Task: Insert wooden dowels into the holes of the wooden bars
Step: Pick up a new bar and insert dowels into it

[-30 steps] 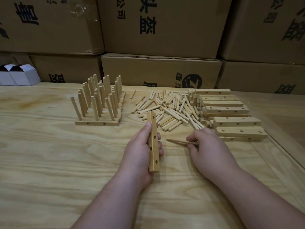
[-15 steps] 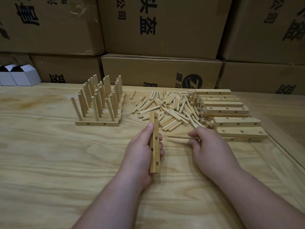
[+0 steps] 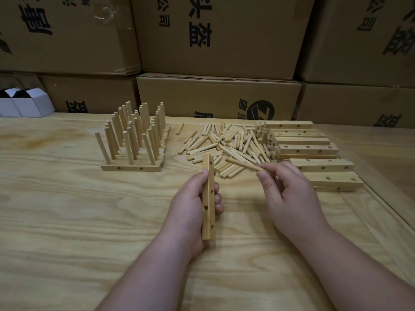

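Left hand [image 3: 190, 212]: grips a wooden bar [image 3: 208, 196] held lengthwise, holes facing up and right, thumb along its left face, fingers curled round the right; unchanged from half a second ago.

Right hand [image 3: 292, 198]: pinches one dowel [image 3: 243, 165] between thumb and fingers. The dowel has lifted off the table and now slants toward 10 o'clock, its free tip near the bar's top end, not touching; earlier it lay flat, pointing to 9 o'clock.

Loose dowels [image 3: 224, 142]: heap at 12 o'clock of the hands, unmoved.

Empty bars [image 3: 314, 153]: stack at 2 o'clock, just beside the heap and behind the right hand.

Finished bars [image 3: 134, 140]: row with dowels standing upright, at 10 o'clock, well apart from the hands.

Table [image 3: 67, 221]: pale plywood.

Cardboard boxes [image 3: 220, 37]: stacked along the far edge.

White cartons [image 3: 24, 104]: far left.
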`<state>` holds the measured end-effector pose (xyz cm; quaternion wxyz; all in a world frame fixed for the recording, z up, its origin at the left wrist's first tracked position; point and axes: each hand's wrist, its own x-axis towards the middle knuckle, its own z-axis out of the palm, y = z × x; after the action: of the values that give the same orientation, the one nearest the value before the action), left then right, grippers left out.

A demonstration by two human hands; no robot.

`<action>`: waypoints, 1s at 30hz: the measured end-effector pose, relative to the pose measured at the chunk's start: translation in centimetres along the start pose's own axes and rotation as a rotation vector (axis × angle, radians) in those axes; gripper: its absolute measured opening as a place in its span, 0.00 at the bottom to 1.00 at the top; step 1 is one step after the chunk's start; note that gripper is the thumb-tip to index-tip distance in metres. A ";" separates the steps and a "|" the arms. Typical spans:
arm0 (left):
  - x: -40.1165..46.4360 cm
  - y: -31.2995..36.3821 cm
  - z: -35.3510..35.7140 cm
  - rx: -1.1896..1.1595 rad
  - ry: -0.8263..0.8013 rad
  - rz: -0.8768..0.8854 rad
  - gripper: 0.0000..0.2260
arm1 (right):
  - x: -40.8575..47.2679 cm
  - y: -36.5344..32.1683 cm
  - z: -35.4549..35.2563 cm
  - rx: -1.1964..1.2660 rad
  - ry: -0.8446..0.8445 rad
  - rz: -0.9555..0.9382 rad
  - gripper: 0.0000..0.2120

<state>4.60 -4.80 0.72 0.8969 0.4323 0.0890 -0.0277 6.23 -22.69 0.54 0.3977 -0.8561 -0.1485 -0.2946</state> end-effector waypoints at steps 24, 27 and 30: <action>-0.2 -0.5 -0.3 0.183 -0.108 0.086 0.17 | 0.1 0.0 -0.4 0.042 0.065 -0.108 0.07; -0.2 -0.5 -0.3 0.213 -0.105 0.084 0.16 | 0.1 -0.1 -0.4 0.057 0.068 -0.121 0.08; -0.3 -0.4 -0.3 0.217 -0.103 0.080 0.17 | 0.1 -0.2 -0.4 0.058 0.062 -0.125 0.08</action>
<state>4.20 -4.86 0.26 0.8487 0.5279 0.0221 -0.0238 6.05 -22.89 0.88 0.4076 -0.8239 -0.1975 -0.3408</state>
